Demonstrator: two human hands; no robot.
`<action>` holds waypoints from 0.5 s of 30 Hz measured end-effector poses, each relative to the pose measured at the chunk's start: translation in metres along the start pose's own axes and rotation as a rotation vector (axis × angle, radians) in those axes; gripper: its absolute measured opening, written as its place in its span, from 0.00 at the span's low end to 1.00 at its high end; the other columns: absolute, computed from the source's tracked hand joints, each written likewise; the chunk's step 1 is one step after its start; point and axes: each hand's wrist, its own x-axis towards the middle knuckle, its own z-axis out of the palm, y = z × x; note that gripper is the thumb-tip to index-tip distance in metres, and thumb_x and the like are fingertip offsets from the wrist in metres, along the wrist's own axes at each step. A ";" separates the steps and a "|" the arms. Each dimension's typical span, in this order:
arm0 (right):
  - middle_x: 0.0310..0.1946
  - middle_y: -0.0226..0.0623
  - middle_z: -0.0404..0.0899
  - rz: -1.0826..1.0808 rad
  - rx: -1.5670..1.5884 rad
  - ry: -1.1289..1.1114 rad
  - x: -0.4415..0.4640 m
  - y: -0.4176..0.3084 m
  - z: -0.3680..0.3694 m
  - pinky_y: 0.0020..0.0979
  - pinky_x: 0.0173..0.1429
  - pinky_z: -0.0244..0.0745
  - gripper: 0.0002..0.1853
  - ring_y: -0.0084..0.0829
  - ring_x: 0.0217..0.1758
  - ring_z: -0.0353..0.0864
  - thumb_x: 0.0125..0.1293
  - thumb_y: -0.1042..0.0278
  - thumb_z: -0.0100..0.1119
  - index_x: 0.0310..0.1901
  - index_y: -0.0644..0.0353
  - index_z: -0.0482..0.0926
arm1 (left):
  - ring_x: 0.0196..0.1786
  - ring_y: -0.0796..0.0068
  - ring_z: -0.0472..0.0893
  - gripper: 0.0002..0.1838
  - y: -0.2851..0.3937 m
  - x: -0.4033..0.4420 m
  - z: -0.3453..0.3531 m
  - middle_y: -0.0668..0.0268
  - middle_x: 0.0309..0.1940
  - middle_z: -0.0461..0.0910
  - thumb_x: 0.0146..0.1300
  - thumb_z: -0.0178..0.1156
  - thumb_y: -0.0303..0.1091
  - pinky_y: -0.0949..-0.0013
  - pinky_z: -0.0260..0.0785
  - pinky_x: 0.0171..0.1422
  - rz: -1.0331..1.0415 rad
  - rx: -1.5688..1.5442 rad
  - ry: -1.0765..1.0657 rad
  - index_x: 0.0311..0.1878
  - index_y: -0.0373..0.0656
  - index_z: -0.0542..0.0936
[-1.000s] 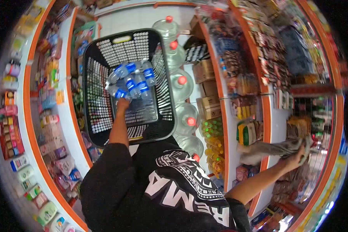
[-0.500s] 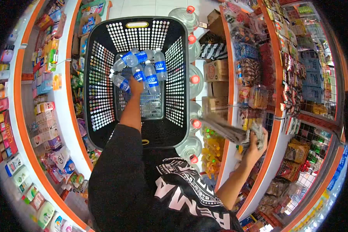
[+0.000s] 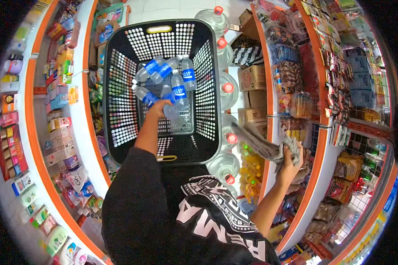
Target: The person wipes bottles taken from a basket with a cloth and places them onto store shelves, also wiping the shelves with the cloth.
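Wears blk tee point(image 3: 174, 245), loose slvs point(image 3: 130, 190), w/ big wht lettering point(image 3: 203, 223) on frnt.

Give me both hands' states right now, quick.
Left hand: closed on a bottle in the basket.
Right hand: closed, holding a grey cloth.

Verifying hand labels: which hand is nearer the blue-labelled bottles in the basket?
Left. The left hand is inside the black basket, on one of the blue-labelled bottles; the right hand is outside, beyond the basket's right side, holding a grey cloth.
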 end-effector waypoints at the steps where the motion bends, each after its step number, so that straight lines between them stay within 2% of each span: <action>1: 0.37 0.32 0.75 0.019 0.062 -0.005 0.000 -0.002 0.001 0.24 0.46 0.66 0.14 0.23 0.38 0.71 0.55 0.73 0.59 0.43 0.66 0.74 | 0.46 0.55 0.77 0.42 -0.004 -0.013 0.002 0.56 0.49 0.73 0.41 0.59 0.24 0.50 0.71 0.50 -0.064 0.003 -0.028 0.64 0.42 0.55; 2: 0.37 0.32 0.75 0.013 0.079 -0.006 0.000 -0.003 0.000 0.24 0.46 0.66 0.14 0.23 0.38 0.71 0.55 0.73 0.59 0.43 0.66 0.74 | 0.45 0.57 0.77 0.39 -0.009 -0.024 0.006 0.58 0.49 0.73 0.41 0.58 0.23 0.49 0.71 0.49 -0.130 0.006 -0.059 0.62 0.44 0.59; 3: 0.37 0.32 0.75 -0.014 0.051 -0.025 -0.001 -0.004 -0.004 0.24 0.46 0.66 0.14 0.23 0.38 0.71 0.55 0.73 0.59 0.43 0.66 0.74 | 0.45 0.57 0.77 0.39 -0.017 -0.043 0.016 0.58 0.49 0.73 0.41 0.58 0.23 0.49 0.71 0.49 -0.119 0.016 -0.059 0.62 0.44 0.59; 6: 0.37 0.33 0.75 -0.081 -0.001 -0.048 -0.006 -0.008 -0.015 0.24 0.46 0.66 0.14 0.22 0.38 0.70 0.55 0.73 0.59 0.43 0.66 0.74 | 0.45 0.58 0.77 0.37 -0.035 -0.108 0.067 0.56 0.51 0.71 0.42 0.56 0.22 0.48 0.71 0.49 0.333 0.145 -0.090 0.62 0.44 0.61; 7: 0.37 0.33 0.75 -0.092 0.019 -0.032 -0.008 -0.007 -0.017 0.24 0.47 0.66 0.14 0.22 0.38 0.70 0.55 0.73 0.59 0.43 0.66 0.74 | 0.45 0.58 0.77 0.37 -0.036 -0.114 0.074 0.56 0.51 0.71 0.42 0.56 0.22 0.48 0.71 0.49 0.343 0.154 -0.095 0.62 0.44 0.61; 10: 0.37 0.33 0.75 -0.130 0.079 0.003 -0.010 -0.002 -0.017 0.23 0.47 0.66 0.14 0.22 0.39 0.71 0.55 0.73 0.59 0.44 0.66 0.73 | 0.48 0.55 0.78 0.37 -0.033 -0.132 0.099 0.56 0.53 0.72 0.44 0.58 0.24 0.46 0.68 0.56 0.533 0.236 -0.454 0.62 0.39 0.61; 11: 0.38 0.33 0.75 -0.130 0.120 0.001 -0.011 0.001 -0.015 0.24 0.48 0.66 0.15 0.23 0.40 0.71 0.55 0.73 0.59 0.44 0.66 0.73 | 0.48 0.55 0.78 0.37 -0.034 -0.137 0.110 0.56 0.53 0.72 0.44 0.58 0.24 0.46 0.68 0.56 0.543 0.253 -0.463 0.62 0.39 0.61; 14: 0.39 0.33 0.75 -0.139 0.210 0.031 -0.020 -0.002 -0.006 0.25 0.49 0.66 0.15 0.23 0.41 0.72 0.55 0.73 0.59 0.46 0.66 0.72 | 0.51 0.52 0.76 0.39 -0.051 -0.164 0.158 0.55 0.55 0.71 0.47 0.63 0.29 0.48 0.68 0.57 0.360 0.128 -0.720 0.64 0.41 0.58; 15: 0.40 0.33 0.75 -0.161 0.217 0.007 -0.025 -0.007 0.002 0.26 0.50 0.67 0.16 0.24 0.42 0.73 0.55 0.74 0.59 0.47 0.65 0.72 | 0.51 0.52 0.76 0.39 -0.057 -0.169 0.174 0.55 0.55 0.71 0.47 0.63 0.29 0.48 0.68 0.57 0.355 0.153 -0.734 0.64 0.41 0.58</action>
